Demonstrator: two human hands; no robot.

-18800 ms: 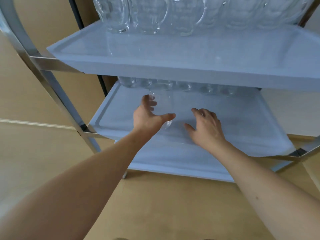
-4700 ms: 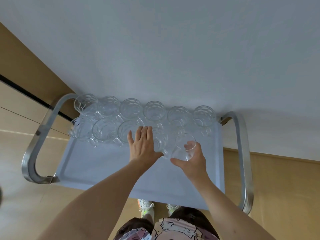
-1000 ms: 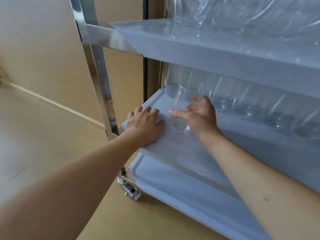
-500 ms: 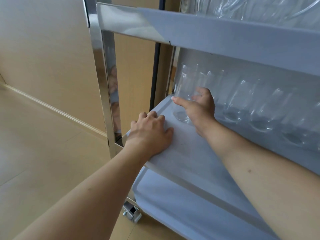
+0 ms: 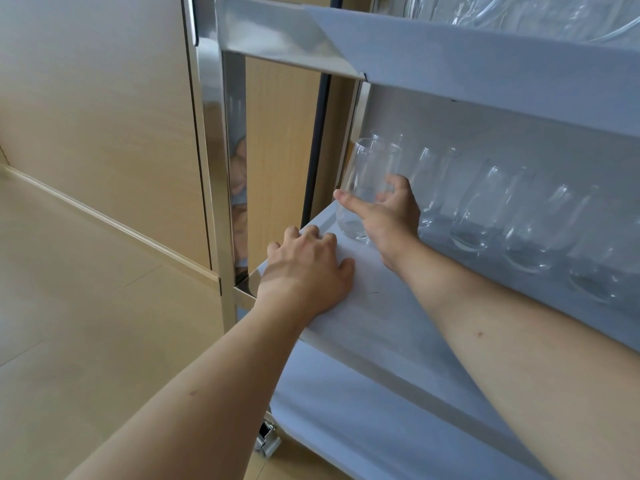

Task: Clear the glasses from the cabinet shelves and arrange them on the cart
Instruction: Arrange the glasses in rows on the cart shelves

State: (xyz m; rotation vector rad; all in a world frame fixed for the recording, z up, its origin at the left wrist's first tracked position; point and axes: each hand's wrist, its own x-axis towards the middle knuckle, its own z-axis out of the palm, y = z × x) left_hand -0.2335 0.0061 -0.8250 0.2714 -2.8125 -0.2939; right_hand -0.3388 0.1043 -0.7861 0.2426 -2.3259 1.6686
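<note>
Clear glass is what your right hand (image 5: 388, 216) has hold of: a stemless glass (image 5: 367, 188) standing at the left end of the cart's middle shelf (image 5: 388, 306), close to its left edge. Your thumb lies across the near side of it and your fingers curl round the far side, so the hand is clamped on the glass; its base is at the shelf surface, though you cannot tell from here whether it is fully set down or just lifted. Right behind it stands another glass of the same kind, and a row of glasses (image 5: 485, 209) runs along the back edge of the shelf toward the right, each close beside the next. Your left hand (image 5: 308, 271) lies flat on the front left corner of the same shelf, palm down, fingers relaxed and slightly spread, holding nothing, with the fingertips pointing toward the held glass but apart from it. The shelf is pale grey-blue, and its corner meets a shiny steel post (image 5: 221, 174) that mirrors part of your hand. Above, the top shelf (image 5: 485, 74) carries more glassware (image 5: 519, 15), seen only at its lower parts along the upper edge of the view. Below, the bottom shelf (image 5: 363, 420) shows between your two forearms, and a caster (image 5: 266, 441) sits under its near left corner. The cart stands on a light wood floor (image 5: 86, 323) with a pale wood-grain wall (image 5: 97, 98) to its left.
</note>
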